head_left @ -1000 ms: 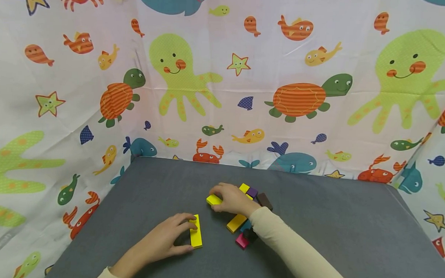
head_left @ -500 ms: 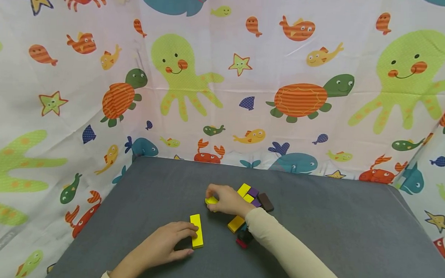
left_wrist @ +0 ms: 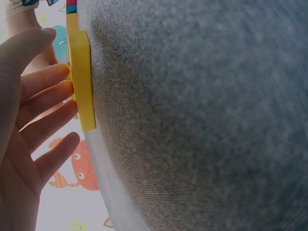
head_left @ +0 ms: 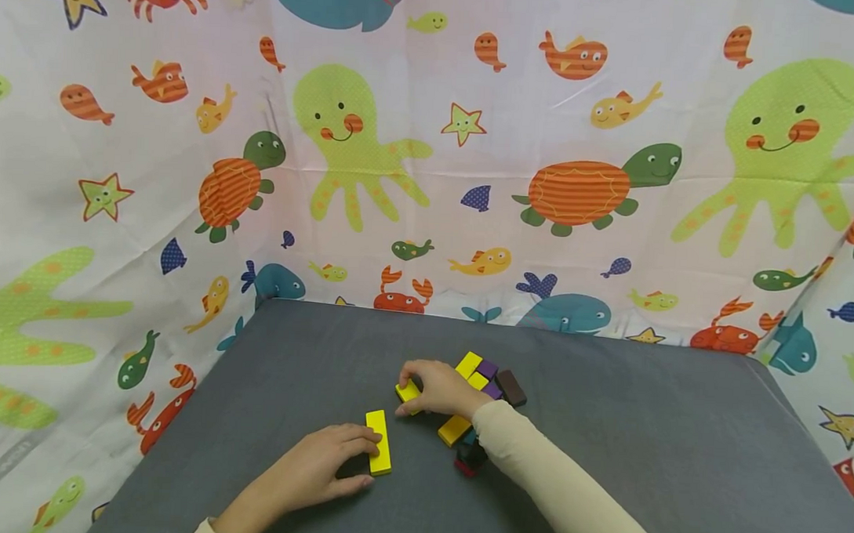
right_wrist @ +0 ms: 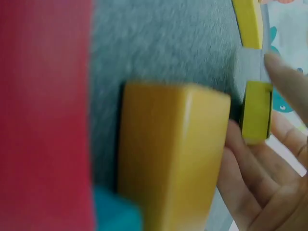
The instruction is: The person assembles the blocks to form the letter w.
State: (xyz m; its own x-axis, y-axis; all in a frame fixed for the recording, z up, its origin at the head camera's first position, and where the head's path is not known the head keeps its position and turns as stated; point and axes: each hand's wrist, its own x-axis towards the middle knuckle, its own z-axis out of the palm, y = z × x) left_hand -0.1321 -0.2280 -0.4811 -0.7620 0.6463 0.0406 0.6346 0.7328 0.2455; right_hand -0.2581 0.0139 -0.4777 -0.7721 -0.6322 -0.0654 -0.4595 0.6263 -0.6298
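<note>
In the head view, my left hand (head_left: 331,463) rests its fingertips on a long yellow block (head_left: 378,444) lying on the grey table. The left wrist view has those fingers loosely extended against the same yellow block (left_wrist: 83,79), the thumb off it. Further right and back, my right hand (head_left: 437,388) reaches over a shorter-looking yellow block (head_left: 408,393), partly covered by its fingers. From the right wrist, the thumb is seen lifted away from that block (right_wrist: 257,110), while the other fingers lie bent beside and behind it.
Around my right wrist lie several blocks: a yellow one (head_left: 469,364), a purple one (head_left: 488,369), a brown one (head_left: 511,388) and an amber one (head_left: 454,430). The right wrist view adds a red block (right_wrist: 45,115) and a teal one (right_wrist: 115,211). A sea-animal curtain (head_left: 488,143) borders the table.
My right hand has drawn the yellow block slightly toward the left hand and turned it; its thumb has moved off the block. The left hand stays almost still, its fingers loosening a little.
</note>
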